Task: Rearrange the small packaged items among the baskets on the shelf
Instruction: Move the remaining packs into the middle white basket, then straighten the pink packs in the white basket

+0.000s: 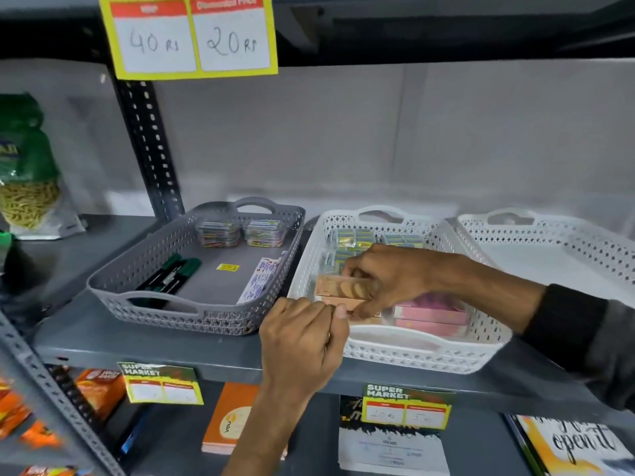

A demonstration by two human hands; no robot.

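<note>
Fingers of the right hand (pixel 388 273) pinch a tan packet (pixel 342 287) from above, holding it over the left front corner of the middle basket (pixel 395 352). The left hand (pixel 302 334), just below and left of the packet, has its fingers curled nearly closed, thumb and forefinger touching the packet's lower edge.

The middle basket is white perforated plastic with cut-out handles; pink boxes (pixel 431 316) lie at its front right, and small yellow-and-blue packs (pixel 354 240) sit along its back. Left of it, touching, stands a grey basket (pixel 144 255) of the same weave, with green pens (pixel 171 274), two clear cases of coloured clips (pixel 240 231) and a white printed packet (pixel 263 281) leaning on its right wall. Right of the middle basket is another white basket (pixel 563 235).

Above, a yellow tag (pixel 189 36) reads "40 Rs" and "20 Rs". On the shelf (pixel 137 341) edge below, green labels (pixel 407 405) read "SUPER MARKET".
</note>
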